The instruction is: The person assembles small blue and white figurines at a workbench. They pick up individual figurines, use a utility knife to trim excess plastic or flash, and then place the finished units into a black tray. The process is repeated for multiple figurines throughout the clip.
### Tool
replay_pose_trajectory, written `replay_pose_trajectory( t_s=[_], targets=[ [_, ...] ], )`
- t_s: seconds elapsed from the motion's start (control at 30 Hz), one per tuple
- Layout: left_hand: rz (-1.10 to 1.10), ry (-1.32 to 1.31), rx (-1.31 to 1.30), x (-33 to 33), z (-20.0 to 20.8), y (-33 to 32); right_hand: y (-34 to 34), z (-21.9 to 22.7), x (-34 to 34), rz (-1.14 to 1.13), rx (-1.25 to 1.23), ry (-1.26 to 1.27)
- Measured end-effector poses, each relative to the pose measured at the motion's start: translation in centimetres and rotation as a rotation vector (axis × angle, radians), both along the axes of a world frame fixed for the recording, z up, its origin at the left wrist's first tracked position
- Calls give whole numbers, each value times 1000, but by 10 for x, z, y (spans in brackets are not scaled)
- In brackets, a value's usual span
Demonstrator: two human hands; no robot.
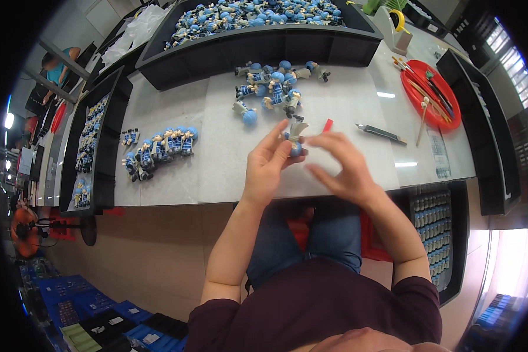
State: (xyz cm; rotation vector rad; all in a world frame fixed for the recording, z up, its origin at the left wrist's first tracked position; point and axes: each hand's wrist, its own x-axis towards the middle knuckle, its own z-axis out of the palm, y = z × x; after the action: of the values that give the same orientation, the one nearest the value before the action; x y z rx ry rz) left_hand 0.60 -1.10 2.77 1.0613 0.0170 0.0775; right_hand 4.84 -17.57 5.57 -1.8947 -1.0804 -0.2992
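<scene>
Between the thumb and fingers of my left hand (265,167) is a small toy figurine (296,149) with a blue rounded head and a pale grey part pointing away from me. My right hand (347,167) hovers just right of it, fingers spread and apart, holding nothing. Beyond both hands lies a loose pile of similar figurines (276,85) in blue, grey and black. Off to the left, more figurines (173,141) are lined up side by side. A small red strip (328,125) rests past my right hand, and a craft knife (381,134) lies farther right.
A large black bin (258,56) heaped with figurines spans the back. Black trays stand at the left (114,123) and right (481,123). A red oval tray (409,88) holds brushes and tools. Below the table's right side, another tray (456,234) contains rows of figurines.
</scene>
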Motion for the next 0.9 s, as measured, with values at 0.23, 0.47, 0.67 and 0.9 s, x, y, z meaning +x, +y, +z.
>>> replay_pose_trajectory(
  t_s=[0.23, 0.47, 0.67, 0.9],
  targets=[
    [103, -4, 226, 1, -20, 4, -95, -25, 70, -493, -374, 136],
    [108, -60, 208, -2, -20, 9, -64, -23, 88, -506, -198, -80],
    [117, -79, 109, 0, -26, 11, -2, -33, 11, -10, 168, 746],
    [142, -78, 95, -2, -20, 7, 12, -46, -9, 20, 227, 801]
  ],
)
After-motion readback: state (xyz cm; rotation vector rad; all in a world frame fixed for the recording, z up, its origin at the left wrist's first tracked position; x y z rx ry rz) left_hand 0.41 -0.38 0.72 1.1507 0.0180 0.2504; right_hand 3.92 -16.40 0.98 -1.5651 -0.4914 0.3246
